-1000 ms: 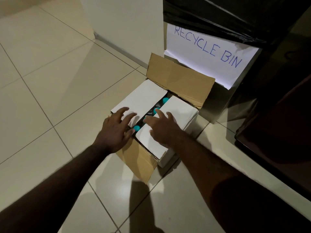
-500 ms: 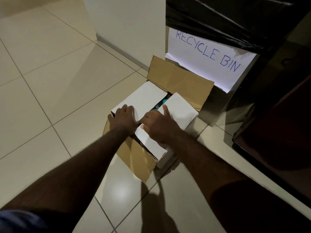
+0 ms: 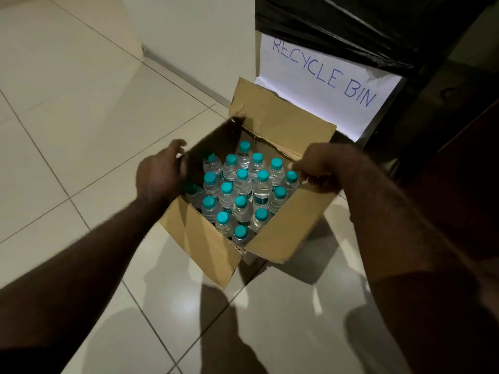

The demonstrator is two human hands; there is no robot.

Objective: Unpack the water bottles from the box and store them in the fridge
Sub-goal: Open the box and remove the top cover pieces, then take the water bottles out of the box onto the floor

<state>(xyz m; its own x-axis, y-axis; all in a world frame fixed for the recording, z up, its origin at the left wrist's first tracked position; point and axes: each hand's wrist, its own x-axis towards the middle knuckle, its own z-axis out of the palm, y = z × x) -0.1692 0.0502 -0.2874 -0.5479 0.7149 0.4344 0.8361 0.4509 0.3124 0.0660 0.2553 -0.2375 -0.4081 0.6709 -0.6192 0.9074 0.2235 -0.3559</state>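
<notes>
**Box opened, bottles exposed, none lifted yet**

Left hand point(image 3: 162, 174): at the left side of the box, fingers curled round the left flap point(image 3: 210, 139) and holding it outward. Slightly blurred; the fingertips are hard to make out.

Right hand point(image 3: 324, 166): at the right side, fingers and thumb pinching the edge of the right flap point(image 3: 291, 228), which folds down and outward.

Box point(image 3: 205, 244): brown cardboard, standing on the floor, top open. Far flap point(image 3: 278, 117) stands upright against the bin behind it; near flap hangs down the front.

Water bottles point(image 3: 243, 190): small, clear, teal caps, upright and packed tightly in rows, touching one another. All are inside the box, and it looks full.

Step in hand: opening. Judged from the spread flaps and the untouched bottles, unpacking proper has not begun. The fridge is not identifiable in view.

Next move, as a judgement: one hand must let go of its flap and reach down for a cap or neck. The tight packing leaves little room for fingers, so an outer bottle lifted straight up seems easiest. A released flap may swing back over the opening.

Floor point(image 3: 81, 117): large pale glossy tiles with thin dark grout lines, showing reflections and the shadows of the arms.

Room: a pale wall point(image 3: 194, 36) with a low skirting behind the box. Just beside the box stands a bin lined with a black bag point(image 3: 337, 25), bearing a white paper sign point(image 3: 324, 85) hand-lettered "RECYCLE BIN". A dark surface lies at the far right, too dim to identify.
</notes>
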